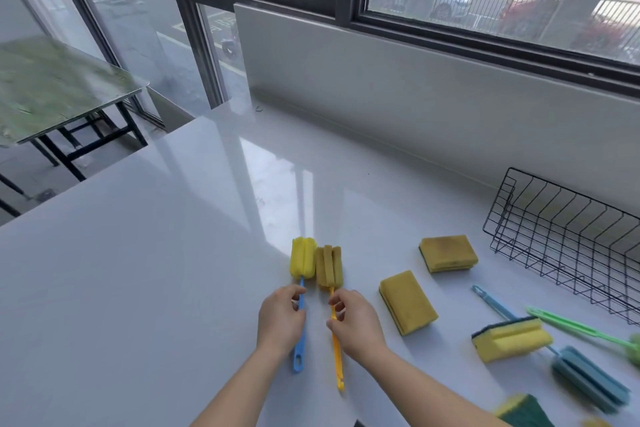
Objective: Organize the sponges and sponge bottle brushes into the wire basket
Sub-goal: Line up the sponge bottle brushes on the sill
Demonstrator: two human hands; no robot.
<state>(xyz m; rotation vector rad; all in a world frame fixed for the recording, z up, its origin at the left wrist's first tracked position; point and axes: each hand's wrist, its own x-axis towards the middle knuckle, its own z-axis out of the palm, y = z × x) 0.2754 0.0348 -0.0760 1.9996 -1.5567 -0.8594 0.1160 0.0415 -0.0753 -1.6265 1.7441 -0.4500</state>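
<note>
Two sponge bottle brushes lie side by side on the white counter. My left hand [281,319] is closed on the blue handle of the bright yellow brush [303,257]. My right hand [356,324] is closed on the orange handle of the darker yellow brush [329,266]. To the right lie two yellow sponges [407,302] [447,252] and a grooved yellow sponge [510,339] resting on the handle of a blue-headed brush [588,380]. A green-handled brush [581,328] lies in front of the empty black wire basket [568,236] at the far right.
A green-backed sponge [524,411] sits at the bottom right edge of the view. A white backsplash [381,80] and windows run behind the counter. The counter's left edge drops off toward a green folding table [52,87].
</note>
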